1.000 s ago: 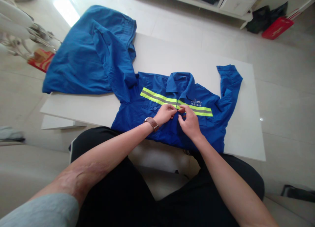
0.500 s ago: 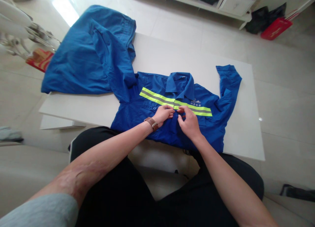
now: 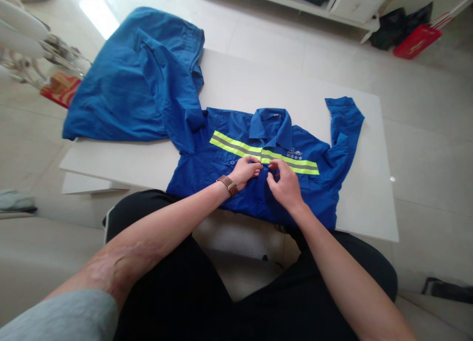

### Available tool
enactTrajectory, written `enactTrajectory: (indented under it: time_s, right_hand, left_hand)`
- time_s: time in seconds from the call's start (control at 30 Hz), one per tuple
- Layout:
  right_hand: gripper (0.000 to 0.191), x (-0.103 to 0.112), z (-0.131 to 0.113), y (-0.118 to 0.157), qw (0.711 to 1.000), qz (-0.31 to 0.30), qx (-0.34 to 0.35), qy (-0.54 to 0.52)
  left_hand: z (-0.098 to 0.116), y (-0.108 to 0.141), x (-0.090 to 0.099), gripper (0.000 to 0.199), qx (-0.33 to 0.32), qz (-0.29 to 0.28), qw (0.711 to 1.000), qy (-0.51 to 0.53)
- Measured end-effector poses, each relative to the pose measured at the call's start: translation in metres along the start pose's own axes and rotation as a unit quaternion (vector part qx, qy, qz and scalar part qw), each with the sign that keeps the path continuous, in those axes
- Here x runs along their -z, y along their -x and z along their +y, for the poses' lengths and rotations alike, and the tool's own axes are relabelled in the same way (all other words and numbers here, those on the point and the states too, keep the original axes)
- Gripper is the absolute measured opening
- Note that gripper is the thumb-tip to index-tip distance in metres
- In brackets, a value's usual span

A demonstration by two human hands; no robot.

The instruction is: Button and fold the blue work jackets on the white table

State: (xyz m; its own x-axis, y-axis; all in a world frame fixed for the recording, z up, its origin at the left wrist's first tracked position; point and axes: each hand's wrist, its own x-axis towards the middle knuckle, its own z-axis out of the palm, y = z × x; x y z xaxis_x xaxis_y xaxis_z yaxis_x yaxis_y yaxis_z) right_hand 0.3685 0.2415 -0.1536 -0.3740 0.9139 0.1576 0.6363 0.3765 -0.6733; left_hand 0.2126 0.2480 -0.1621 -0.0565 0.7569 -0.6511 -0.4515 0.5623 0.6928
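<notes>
A blue work jacket [image 3: 232,126] with a yellow and grey reflective stripe [image 3: 236,145] lies front up, its collar pointing away from me. At the front opening, just under the stripe, my left hand [image 3: 247,171] is closed on the jacket's edge, a brown watch strap on its wrist. Close to its right, my right hand [image 3: 284,183] has thumb and fingers apart, beside the same opening, with nothing visible between them. One sleeve [image 3: 345,129] is bent at the right.
A second blue garment [image 3: 114,85] is heaped on the left of the white table [image 3: 295,85] and hangs past its edge. Beyond stand a white cabinet [image 3: 354,6] and a red box [image 3: 417,41]. My knees are under the near edge.
Both hands stay in nearly the same place at the front opening; the right fingers have shifted very slightly.
</notes>
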Motion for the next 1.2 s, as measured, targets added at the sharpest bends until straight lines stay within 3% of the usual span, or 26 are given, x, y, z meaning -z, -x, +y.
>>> enactTrajectory:
  time_s: [0.37, 0.9, 1.2]
  right_hand:
    - [0.032, 0.0015, -0.0004, 0.0016, 0.999, -0.039, 0.010, 0.030]
    - [0.032, 0.0000, -0.0018, 0.0002, 0.999, -0.026, 0.019, 0.030]
    - [0.031, 0.0001, -0.0002, 0.0010, 0.998, -0.028, 0.026, 0.044]
  left_hand:
    - [-0.0014, -0.0010, 0.0013, 0.026, 0.004, -0.014, 1.000, 0.015]
    - [-0.0018, -0.0027, 0.0036, 0.033, -0.038, -0.030, 0.998, -0.042]
    - [-0.0016, -0.0016, -0.0003, 0.020, -0.040, -0.022, 0.996, -0.073]
